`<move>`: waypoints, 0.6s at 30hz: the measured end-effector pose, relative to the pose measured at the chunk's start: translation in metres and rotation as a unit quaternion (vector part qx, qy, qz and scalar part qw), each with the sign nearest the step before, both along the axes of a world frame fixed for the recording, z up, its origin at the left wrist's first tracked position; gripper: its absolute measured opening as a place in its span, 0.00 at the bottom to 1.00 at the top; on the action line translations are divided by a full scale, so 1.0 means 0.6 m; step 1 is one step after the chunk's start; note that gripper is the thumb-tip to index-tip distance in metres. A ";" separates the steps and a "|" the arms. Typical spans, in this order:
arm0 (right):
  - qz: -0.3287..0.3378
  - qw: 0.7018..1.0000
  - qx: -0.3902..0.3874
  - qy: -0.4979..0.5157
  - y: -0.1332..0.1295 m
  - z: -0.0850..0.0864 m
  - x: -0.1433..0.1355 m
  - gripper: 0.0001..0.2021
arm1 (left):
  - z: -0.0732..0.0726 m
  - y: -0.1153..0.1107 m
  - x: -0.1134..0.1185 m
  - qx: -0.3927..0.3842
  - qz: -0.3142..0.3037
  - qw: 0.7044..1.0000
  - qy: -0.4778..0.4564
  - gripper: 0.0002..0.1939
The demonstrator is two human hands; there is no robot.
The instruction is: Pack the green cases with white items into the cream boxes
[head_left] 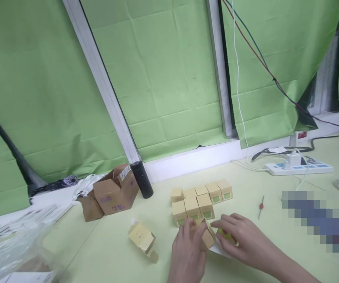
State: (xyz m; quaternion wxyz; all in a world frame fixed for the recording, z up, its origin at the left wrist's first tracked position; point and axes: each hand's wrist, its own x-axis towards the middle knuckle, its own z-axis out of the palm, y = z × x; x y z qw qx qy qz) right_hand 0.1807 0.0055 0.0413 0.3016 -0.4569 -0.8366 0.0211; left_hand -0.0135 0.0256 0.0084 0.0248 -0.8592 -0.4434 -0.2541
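At the lower middle of the head view, my left hand (187, 251) is closed round the left side of a small tan box (207, 238). Beside the box's right edge, my right hand (241, 236) has its thumb and fingers around a small yellow-green item (226, 235). A piece of white paper (220, 249) shows below, between the box and my right hand. Just beyond my hands stand several closed tan boxes (191, 206) in two rows, some with a green label. To the left, an open tan box (141, 236) lies on its side with its flap out.
A brown carton (116, 194) and a black cylinder (142, 179) stand at the back left. Plastic bags (19, 251) fill the left corner. On the right are a red-and-metal tool (261, 206), a power strip (300, 169) with cables, and a blurred-out patch.
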 end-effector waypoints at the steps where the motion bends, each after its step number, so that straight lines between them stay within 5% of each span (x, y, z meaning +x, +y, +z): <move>1: 0.004 1.000 0.007 0.010 0.000 0.002 0.003 0.11 | 0.000 0.001 -0.002 0.022 -0.017 1.000 -0.005 0.34; 7: -0.029 0.993 0.116 0.010 -0.002 0.009 0.012 0.08 | 0.011 -0.002 0.005 0.154 -0.084 0.984 0.023 0.18; 11: -0.057 0.986 0.155 -0.019 0.006 -0.014 -0.006 0.03 | 0.010 -0.006 0.016 0.192 -0.097 0.975 0.046 0.21; 15: -0.026 0.994 0.100 0.038 0.018 -0.027 -0.003 0.06 | 0.007 -0.006 0.008 0.135 -0.093 0.986 0.020 0.26; 18: -0.035 0.980 -0.016 0.193 0.032 -0.020 0.029 0.08 | 0.013 -0.002 -0.004 0.023 -0.013 0.995 -0.091 0.27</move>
